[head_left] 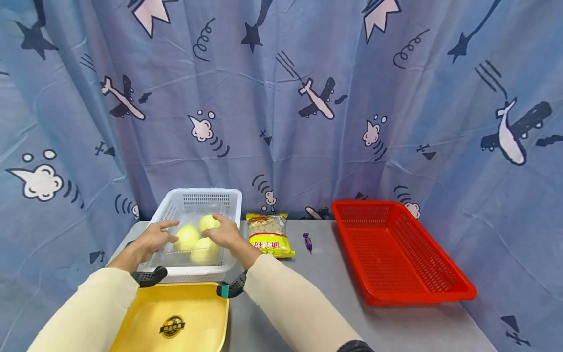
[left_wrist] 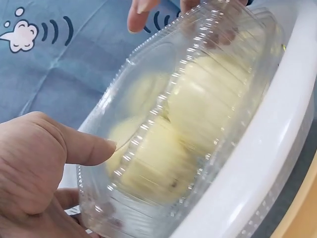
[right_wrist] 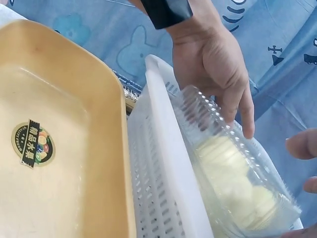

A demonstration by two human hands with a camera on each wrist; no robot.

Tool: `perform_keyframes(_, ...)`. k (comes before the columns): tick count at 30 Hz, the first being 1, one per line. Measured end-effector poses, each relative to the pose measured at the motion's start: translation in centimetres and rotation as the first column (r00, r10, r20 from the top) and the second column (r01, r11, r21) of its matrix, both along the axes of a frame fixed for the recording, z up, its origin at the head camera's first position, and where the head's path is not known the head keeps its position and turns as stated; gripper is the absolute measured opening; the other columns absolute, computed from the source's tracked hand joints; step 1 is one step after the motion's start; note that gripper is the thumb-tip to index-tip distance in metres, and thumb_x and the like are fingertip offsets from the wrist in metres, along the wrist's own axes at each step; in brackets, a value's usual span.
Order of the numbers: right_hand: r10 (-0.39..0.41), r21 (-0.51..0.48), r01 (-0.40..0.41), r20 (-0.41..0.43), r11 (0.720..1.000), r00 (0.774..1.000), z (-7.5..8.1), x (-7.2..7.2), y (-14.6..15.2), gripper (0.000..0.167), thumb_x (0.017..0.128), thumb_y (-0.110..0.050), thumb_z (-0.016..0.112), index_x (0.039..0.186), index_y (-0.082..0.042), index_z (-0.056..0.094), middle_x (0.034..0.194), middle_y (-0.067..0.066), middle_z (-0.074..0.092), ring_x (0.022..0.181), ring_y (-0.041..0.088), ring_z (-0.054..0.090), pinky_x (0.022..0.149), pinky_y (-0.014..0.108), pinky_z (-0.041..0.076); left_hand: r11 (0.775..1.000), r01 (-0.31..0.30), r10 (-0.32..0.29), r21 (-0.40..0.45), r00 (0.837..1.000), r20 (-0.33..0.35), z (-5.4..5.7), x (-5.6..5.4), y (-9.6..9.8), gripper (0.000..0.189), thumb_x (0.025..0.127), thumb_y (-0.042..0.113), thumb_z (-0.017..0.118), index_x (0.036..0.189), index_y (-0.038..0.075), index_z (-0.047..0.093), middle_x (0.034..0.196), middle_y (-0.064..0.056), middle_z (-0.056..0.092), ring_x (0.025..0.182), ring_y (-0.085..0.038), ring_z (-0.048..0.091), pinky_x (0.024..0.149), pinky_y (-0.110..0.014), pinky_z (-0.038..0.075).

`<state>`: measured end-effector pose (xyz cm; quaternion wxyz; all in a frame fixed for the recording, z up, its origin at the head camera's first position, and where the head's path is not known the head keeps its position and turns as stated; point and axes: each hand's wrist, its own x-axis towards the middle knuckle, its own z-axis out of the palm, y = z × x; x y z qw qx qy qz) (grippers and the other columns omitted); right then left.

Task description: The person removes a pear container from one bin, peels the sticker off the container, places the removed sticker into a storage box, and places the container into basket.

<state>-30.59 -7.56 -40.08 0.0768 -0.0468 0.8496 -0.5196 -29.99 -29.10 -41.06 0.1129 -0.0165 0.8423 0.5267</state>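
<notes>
Both hands are at a clear plastic clamshell box [left_wrist: 143,218] in the white basket [head_left: 238,210]. Three pale yellow, round pieces that look like fruit [left_wrist: 208,94] show through its lid. My left hand [head_left: 154,239] grips one end, thumb on top at the ridged edge and fingers showing through the plastic lower down. At the opposite end my right hand [head_left: 226,233] holds on, its fingertips partly visible through the plastic in the left wrist view. The box slants beside the basket's rim in both wrist views.
A yellow tray [head_left: 193,308] with a round label stands in front of the white basket. Right of the basket lie a yellow food packet [head_left: 268,237] and a small purple-wrapped candy [head_left: 308,242]. A red basket [head_left: 409,297] is at the right; a patterned curtain [head_left: 281,122] hangs behind.
</notes>
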Motion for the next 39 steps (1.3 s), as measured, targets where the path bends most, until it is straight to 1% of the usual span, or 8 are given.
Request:
perform_keyframes(3, 0.005, -0.015, -0.005, 0.030, 1.000, 1.000, 0.0, 0.3, -0.3, 0.067, 0.078, -0.028, 0.076, 0.141, -0.021, 0.051, 0.141, 0.007, 0.048, 0.123, 0.030, 0.047, 0.095, 0.047, 0.043, 1.000, -0.024, 0.024, -0.001, 1.000, -0.001, -0.6, -0.1, -0.1, 0.063, 0.091, -0.001, 0.056, 0.148, -0.005, 0.029, 0.147, -0.039, 0.017, 0.086, -0.034, 0.055, 0.071, -0.038, 0.048)
perform_keyframes(6, 0.001, -0.009, -0.001, 0.049, 1.000, 0.999, -0.1, 0.5, -0.5, 0.069, 0.079, -0.030, 0.076, 0.142, -0.020, 0.050, 0.142, 0.007, 0.047, 0.123, 0.030, 0.047, 0.095, 0.047, 0.043, 0.999, -0.038, 0.038, 0.012, 0.999, 0.001, -1.0, -0.1, -0.1, 0.063, 0.091, -0.001, 0.057, 0.147, -0.005, 0.029, 0.147, -0.037, 0.019, 0.057, -0.016, 0.031, 0.049, -0.026, 0.030)
perform_keyframes(8, 0.000, -0.008, 0.001, 0.051, 1.000, 0.999, -0.3, 0.6, -0.5, 0.069, 0.079, -0.030, 0.076, 0.142, -0.019, 0.049, 0.142, 0.008, 0.046, 0.124, 0.030, 0.046, 0.095, 0.048, 0.043, 0.999, -0.041, 0.041, 0.011, 0.999, 0.003, -1.1, 0.0, -0.1, 0.063, 0.091, -0.001, 0.057, 0.148, -0.004, 0.029, 0.148, -0.036, 0.018, 0.060, -0.018, 0.032, 0.051, -0.026, 0.031)
perform_keyframes(12, 0.004, -0.007, -0.004, 0.061, 1.000, 0.998, -0.6, 0.6, -0.5, 0.070, 0.079, -0.030, 0.075, 0.142, -0.017, 0.048, 0.141, 0.010, 0.046, 0.124, 0.031, 0.045, 0.095, 0.049, 0.042, 0.999, -0.035, 0.036, -0.012, 0.999, 0.004, -0.8, 0.3, -0.1, 0.065, 0.091, 0.001, 0.058, 0.148, -0.004, 0.028, 0.149, -0.036, 0.015, 0.093, -0.034, 0.041, 0.069, -0.036, 0.036)
perform_keyframes(19, 0.009, -0.001, -0.009, 0.071, 1.000, 0.997, -1.0, 0.5, -0.4, 0.070, 0.079, -0.030, 0.074, 0.142, -0.015, 0.047, 0.141, 0.010, 0.047, 0.121, 0.031, 0.048, 0.095, 0.049, 0.042, 0.998, -0.047, 0.047, -0.033, 0.999, 0.015, -0.7, 0.4, 0.1, 0.065, 0.090, 0.001, 0.058, 0.148, -0.004, 0.029, 0.147, -0.037, 0.019, 0.067, -0.026, 0.038, 0.054, -0.030, 0.035)
perform_keyframes(23, 0.013, -0.004, -0.012, 0.076, 1.000, 0.997, -1.0, 0.6, -0.4, 0.071, 0.079, -0.031, 0.074, 0.142, -0.016, 0.048, 0.140, 0.009, 0.048, 0.120, 0.031, 0.049, 0.095, 0.049, 0.042, 0.998, -0.045, 0.047, -0.043, 0.997, 0.054, -0.6, 0.7, -0.1, 0.068, 0.092, 0.007, 0.059, 0.150, -0.002, 0.025, 0.150, -0.036, 0.014, 0.110, -0.046, 0.045, 0.087, -0.054, 0.043)
perform_keyframes(25, 0.019, -0.006, -0.019, 0.073, 1.000, 0.997, -1.0, 0.6, -0.3, 0.071, 0.078, -0.032, 0.074, 0.142, -0.016, 0.048, 0.140, 0.008, 0.049, 0.120, 0.031, 0.049, 0.095, 0.049, 0.042, 0.999, -0.038, 0.041, -0.038, 0.997, 0.071, -0.5, 0.9, -0.2, 0.070, 0.093, 0.011, 0.059, 0.151, -0.001, 0.022, 0.152, -0.034, 0.009, 0.132, -0.052, 0.020, 0.097, -0.067, 0.028)
perform_keyframes(39, 0.089, -0.072, -0.085, 0.051, 0.994, 0.995, 0.0, 1.0, 1.1, 0.073, 0.080, -0.034, 0.073, 0.144, -0.013, 0.045, 0.143, 0.012, 0.045, 0.121, 0.032, 0.048, 0.098, 0.050, 0.039, 0.996, -0.016, 0.016, -0.089, 1.000, -0.003, 1.8, 1.5, 0.2, 0.080, 0.090, 0.027, 0.066, 0.151, 0.000, 0.023, 0.152, -0.032, 0.015, 0.133, -0.049, 0.024, 0.097, -0.065, 0.031)
